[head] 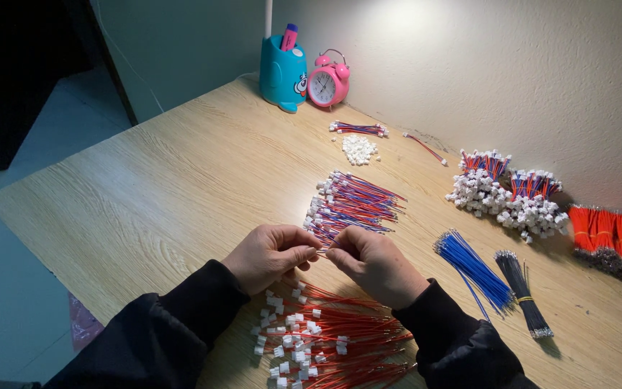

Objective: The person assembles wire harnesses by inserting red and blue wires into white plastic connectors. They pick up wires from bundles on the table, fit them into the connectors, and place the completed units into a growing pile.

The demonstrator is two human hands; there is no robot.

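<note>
**Two hands pinch a small wire piece above a heap of red leads**

On the wooden desk (pixel 181 180), the left hand (pixel 271 253) is closed, thumb and forefinger pinched on one end of a small wire piece (pixel 323 251). What exactly sits between the fingertips is too small to tell; it looks like a thin red lead meeting a tiny white plug. The right hand (pixel 374 263) is likewise pinched on the other end, so the piece hangs between both hands, just above the desk.

Below the wrists lies a heap of red wires with white connectors (pixel 325 342). Beyond the hands sits a pile of red-and-blue wired connectors (pixel 354 204). Farther right are a blue wire bundle (pixel 473 270), a black wire bundle (pixel 523 292), a mound of white connectors with wires (pixel 509 198) and orange wire bundles (pixel 613 234). At the back stand a blue pen holder (pixel 282 72) and a pink alarm clock (pixel 327 83).

Such a lead is likely very light, limp and easily kinked; the plastic plug is the firmer place to take hold.
</note>
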